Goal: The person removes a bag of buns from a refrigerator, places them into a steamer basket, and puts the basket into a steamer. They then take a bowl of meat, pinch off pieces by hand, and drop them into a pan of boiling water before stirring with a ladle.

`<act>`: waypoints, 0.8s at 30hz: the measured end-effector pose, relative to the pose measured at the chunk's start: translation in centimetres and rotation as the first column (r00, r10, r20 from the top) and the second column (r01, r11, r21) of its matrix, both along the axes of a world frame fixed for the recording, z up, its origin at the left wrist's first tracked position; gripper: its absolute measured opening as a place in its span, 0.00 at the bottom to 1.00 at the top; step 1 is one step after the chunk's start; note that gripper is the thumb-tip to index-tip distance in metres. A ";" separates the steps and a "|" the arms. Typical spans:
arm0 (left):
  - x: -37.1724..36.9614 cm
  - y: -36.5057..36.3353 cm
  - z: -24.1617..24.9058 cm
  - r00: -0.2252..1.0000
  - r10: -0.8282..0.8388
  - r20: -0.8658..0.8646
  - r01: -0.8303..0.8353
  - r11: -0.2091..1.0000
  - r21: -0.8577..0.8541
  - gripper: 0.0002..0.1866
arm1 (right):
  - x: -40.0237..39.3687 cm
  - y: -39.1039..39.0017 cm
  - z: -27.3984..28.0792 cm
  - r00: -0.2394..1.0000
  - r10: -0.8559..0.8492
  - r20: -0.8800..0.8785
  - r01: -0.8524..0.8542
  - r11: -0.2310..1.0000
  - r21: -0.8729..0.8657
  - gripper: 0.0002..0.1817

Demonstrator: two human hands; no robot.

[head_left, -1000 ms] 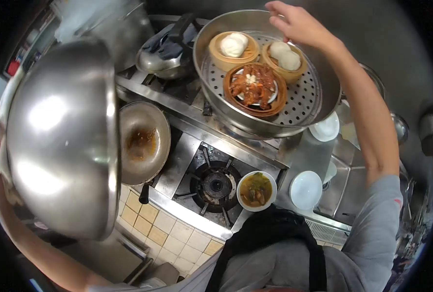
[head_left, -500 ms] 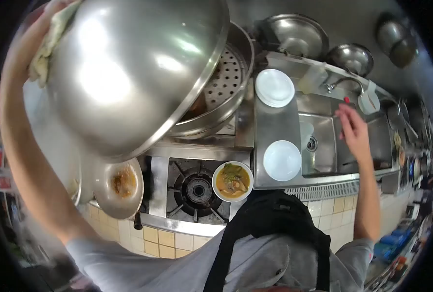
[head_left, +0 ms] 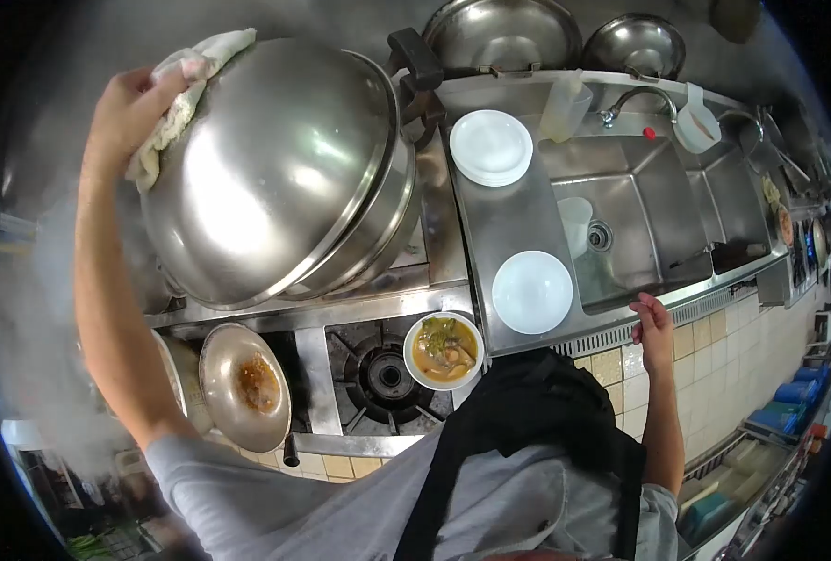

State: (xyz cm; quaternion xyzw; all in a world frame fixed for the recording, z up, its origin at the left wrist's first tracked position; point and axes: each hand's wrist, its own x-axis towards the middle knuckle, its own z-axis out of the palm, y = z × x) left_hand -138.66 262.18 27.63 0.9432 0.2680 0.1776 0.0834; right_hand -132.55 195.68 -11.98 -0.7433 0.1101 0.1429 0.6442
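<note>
My left hand (head_left: 140, 107) grips a pale folded cloth (head_left: 186, 89) against the top of a large domed steel lid (head_left: 266, 168). Beneath the lid is a round steel steamer pot (head_left: 369, 248), its inside hidden. My right hand (head_left: 654, 321) hangs in front of the sink's front edge, fingers loosely curled and apart, holding nothing. A white bowl of soup with greens (head_left: 444, 351) sits at the right edge of a gas burner (head_left: 387, 376). Left of the burner, a steel pan (head_left: 244, 385) holds some brown sauce.
White plates (head_left: 491, 148) are stacked on the steel counter (head_left: 490, 224), with another white plate (head_left: 531, 292) nearer me. Right of them is the sink (head_left: 621, 215) with a faucet (head_left: 649, 93) and a white jug (head_left: 575, 227). Woks (head_left: 504, 37) stand behind. Steam rises at the left.
The lid has come down over the steamer, covering the perforated tray seen before. My right hand has moved from above the sink back toward me. The camera view has shifted.
</note>
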 end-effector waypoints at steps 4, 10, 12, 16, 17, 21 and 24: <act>0.5 -0.3 -0.7 0.997 0.075 -0.030 -0.074 0.996 0.043 0.40 | 0.6 1.2 -0.9 0.998 0.051 -0.027 -0.051 0.998 -0.024 0.17; 0.6 0.3 -1.4 0.999 0.033 0.006 -0.033 0.999 -0.033 0.35 | 0.8 2.4 -2.9 0.994 0.105 -0.041 -0.106 0.994 -0.033 0.16; 0.3 1.0 -1.8 0.997 -0.036 0.062 0.036 0.999 0.004 0.34 | 0.5 2.6 -3.2 0.991 0.127 -0.050 -0.128 0.991 -0.028 0.16; -0.1 -0.2 -1.8 0.996 -0.025 0.085 0.029 0.998 -0.052 0.32 | 0.1 2.5 -3.6 0.985 0.143 -0.093 -0.147 0.988 -0.037 0.16; -0.1 0.1 -1.9 0.995 -0.032 0.093 0.033 0.999 -0.005 0.31 | 0.0 2.5 -3.7 0.986 0.137 -0.095 -0.142 0.989 -0.045 0.16; -0.4 -0.7 -1.5 0.996 -0.054 0.069 0.051 0.997 0.053 0.29 | -0.1 2.1 -5.1 0.986 0.135 -0.094 -0.142 0.987 -0.079 0.16; -0.4 -0.7 -1.8 0.993 -0.058 0.102 0.051 0.996 0.067 0.27 | -0.2 2.5 -4.7 0.984 0.139 -0.115 -0.148 0.987 -0.070 0.16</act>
